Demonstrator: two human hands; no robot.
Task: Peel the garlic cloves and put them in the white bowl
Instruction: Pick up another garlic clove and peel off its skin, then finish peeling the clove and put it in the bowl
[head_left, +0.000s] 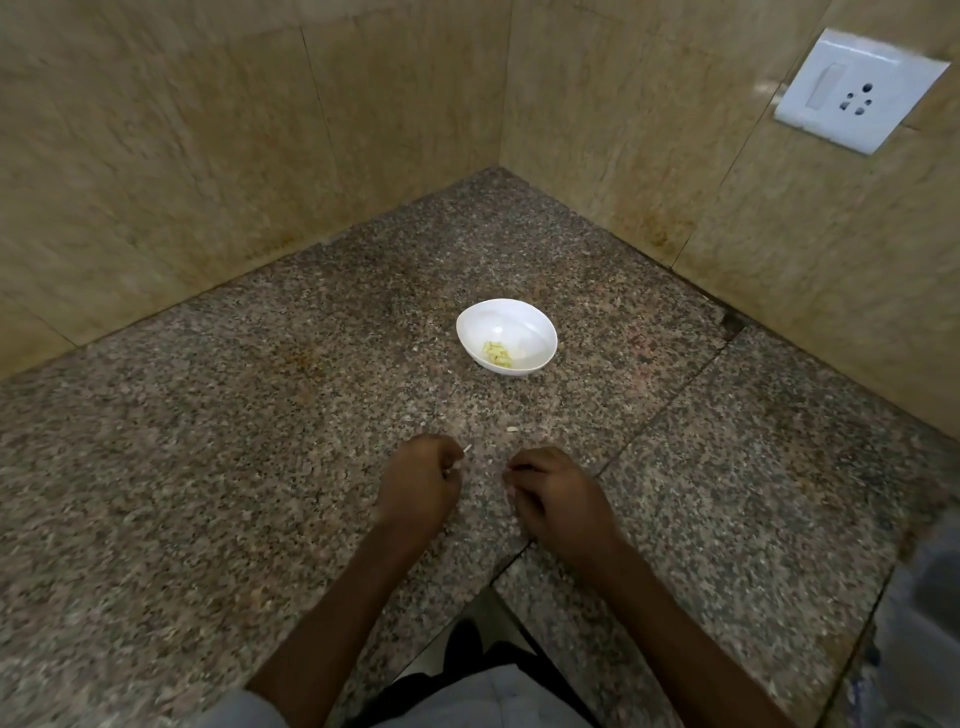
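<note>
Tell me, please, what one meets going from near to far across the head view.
Nearest, the left hand and right hand side by side → small pale scrap on the granite counter → white bowl holding peeled garlic cloves → tiled wall corner.

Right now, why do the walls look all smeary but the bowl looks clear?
In the head view, the wall tiles and the bottom right corner are smeared by motion blur; the wide lens makes the walls lean outward; the white bowl in the middle looks fairly sharp, with a soft glare inside.
</note>
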